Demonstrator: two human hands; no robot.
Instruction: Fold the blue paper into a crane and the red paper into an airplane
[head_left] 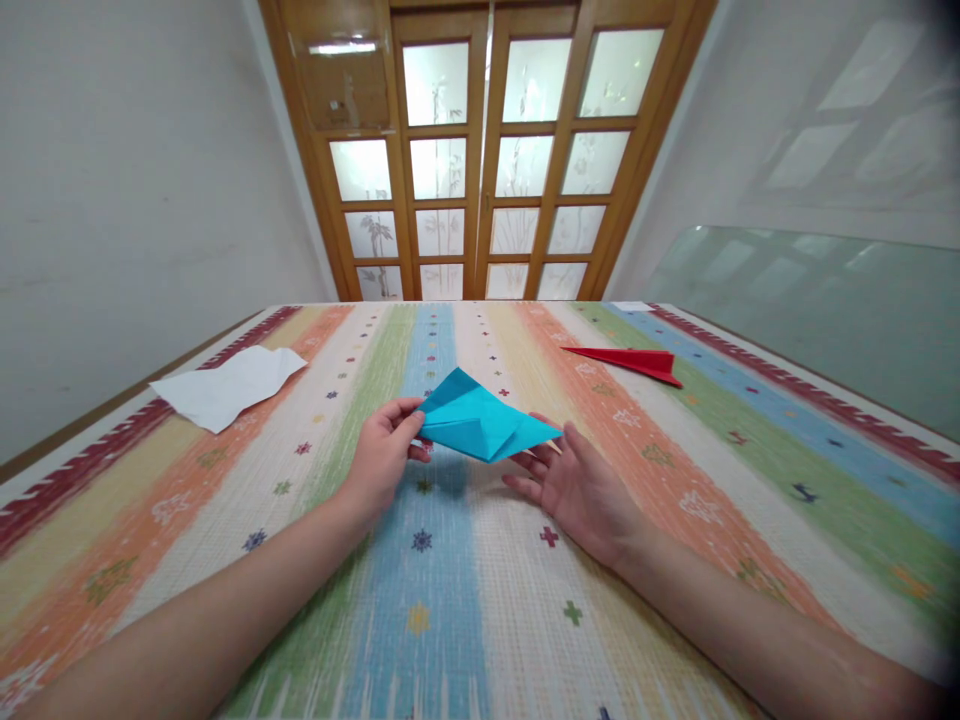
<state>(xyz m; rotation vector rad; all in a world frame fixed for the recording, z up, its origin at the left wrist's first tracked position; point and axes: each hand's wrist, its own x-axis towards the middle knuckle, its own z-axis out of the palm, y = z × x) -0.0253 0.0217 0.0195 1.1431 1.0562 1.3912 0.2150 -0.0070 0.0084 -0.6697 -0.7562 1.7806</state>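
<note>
A folded sheet of blue paper (484,415) is held up over the middle of the striped tablecloth, with creases and layered flaps facing me. My left hand (391,440) pinches its left corner between thumb and fingers. At the opposite corner, my right hand (574,485) supports the paper from beneath, its thumb by the tip and its other fingers partly behind the sheet. The paper's underside is hidden from view.
A red folded paper plane (630,364) lies farther back on the right. Toward the left edge rests a creased white sheet (232,385). Under everything spreads a striped tablecloth (420,660). Wooden glass-paned doors (480,130) stand beyond the table, and a glass panel (810,300) leans at right.
</note>
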